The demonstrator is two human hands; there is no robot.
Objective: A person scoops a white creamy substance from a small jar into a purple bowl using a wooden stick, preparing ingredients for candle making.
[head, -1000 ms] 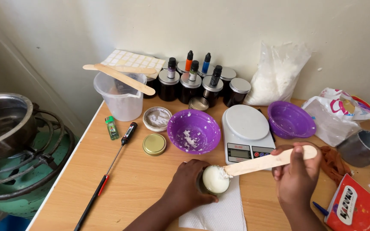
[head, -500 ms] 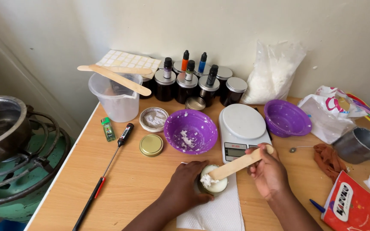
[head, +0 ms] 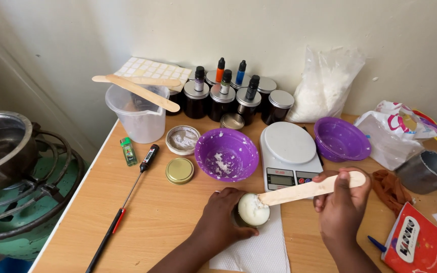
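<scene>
- Wooden and flat, a spatula [head: 307, 190] is clasped at its far end by the right hand [head: 341, 205], whose fingers are closed round it; its long axis runs nearly level, tilted slightly down toward the jar, with the tip resting on the jar's white filling.
- A small jar [head: 252, 210], filled to the brim with a white waxy mass, is gripped round its side by the left hand [head: 222, 218] and stands on a white paper towel [head: 259, 250], just in front of the kitchen scale [head: 287, 154].
- Left of the scale, a purple bowl [head: 226, 154] is seen with white crumbs in it; right of the scale, a second purple bowl [head: 341, 139] holds only faint white smears.
- Behind the scale, dark tins with silver lids [head: 223, 101] are grouped, with small dropper bottles on top.
- Further left of the scale, a clear plastic jug [head: 138, 114] carries two more wooden sticks across its rim.
- Behind and right of the scale, a clear bag of white flakes [head: 324, 86] leans on the wall.
</scene>
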